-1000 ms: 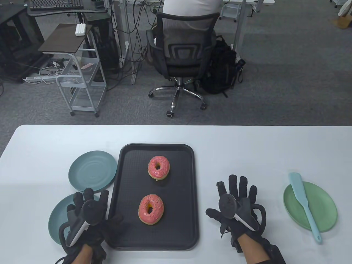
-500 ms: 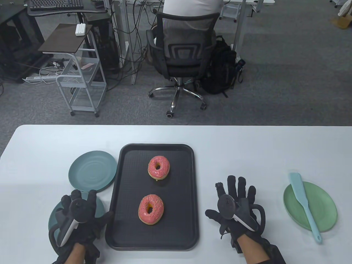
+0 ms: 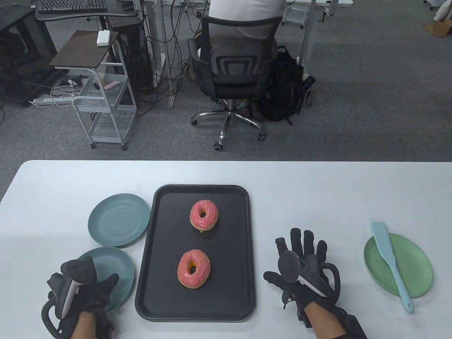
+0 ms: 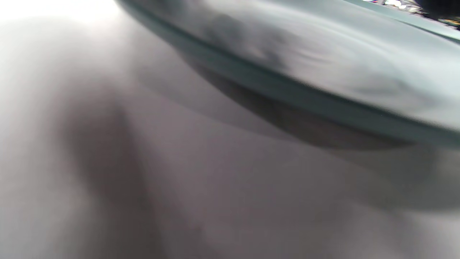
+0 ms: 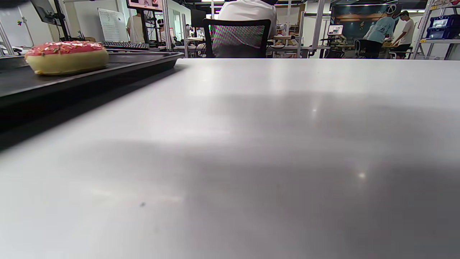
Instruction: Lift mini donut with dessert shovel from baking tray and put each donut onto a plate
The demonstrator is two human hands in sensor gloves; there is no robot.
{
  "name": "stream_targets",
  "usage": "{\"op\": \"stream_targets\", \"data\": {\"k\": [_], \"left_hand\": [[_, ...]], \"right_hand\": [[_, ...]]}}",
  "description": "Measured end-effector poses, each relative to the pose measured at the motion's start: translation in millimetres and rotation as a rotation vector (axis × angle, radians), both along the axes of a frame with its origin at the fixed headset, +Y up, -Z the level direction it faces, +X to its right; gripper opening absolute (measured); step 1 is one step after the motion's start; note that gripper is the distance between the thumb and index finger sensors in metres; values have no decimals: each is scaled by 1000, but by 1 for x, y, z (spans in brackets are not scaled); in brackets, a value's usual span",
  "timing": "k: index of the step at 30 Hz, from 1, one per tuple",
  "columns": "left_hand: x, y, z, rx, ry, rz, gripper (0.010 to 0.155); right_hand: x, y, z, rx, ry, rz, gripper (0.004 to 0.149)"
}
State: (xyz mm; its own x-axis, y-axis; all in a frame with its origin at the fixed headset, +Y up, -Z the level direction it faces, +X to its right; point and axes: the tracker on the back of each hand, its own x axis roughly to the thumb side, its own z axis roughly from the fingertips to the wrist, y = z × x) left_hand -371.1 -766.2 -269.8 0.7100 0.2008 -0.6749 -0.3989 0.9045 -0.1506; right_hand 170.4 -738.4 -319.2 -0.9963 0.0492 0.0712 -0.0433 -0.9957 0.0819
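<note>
The table view takes in the whole white table [image 3: 317,197], while the right wrist view sits low at its surface and shows only the tray's [image 5: 107,73] rim with one pink donut [image 5: 66,57] in profile, plus people and desks far behind. The left wrist view is blurred and shows little beyond the underside and rim of a blue-green plate [image 4: 323,72] raised off the table above its shadow.

From above, the black baking tray [image 3: 159,282] lies left of centre, close to the near edge. Two pink-iced donuts rest on it: the far donut [image 3: 204,214] and the near donut [image 3: 194,268], apart from each other. The left hand [image 3: 83,293], at the near left corner, has its thumb over the near plate's [image 3: 113,263] rim and grips it just left of the tray; a second blue-green plate [image 3: 118,219] lies beyond. The right hand [image 3: 303,265] rests flat on the table, fingers straight and spread, to the right of the tray and well clear of both donuts. The pale blue dessert shovel [image 3: 390,261] lies across a green plate [image 3: 416,268] near the right edge, untouched, to the right of that hand.
</note>
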Motion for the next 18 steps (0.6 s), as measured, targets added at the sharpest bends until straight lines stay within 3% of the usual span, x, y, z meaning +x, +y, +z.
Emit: {"op": "stream_targets", "data": {"k": [7,18], "left_hand": [[-8,-12,4,-158,110,42,91],[-15,0,8,-72,196,12,106]], "right_hand": [[1,0,0,-11,-4,-10,100],[1,1,0,-17,-5,-6,99]]}}
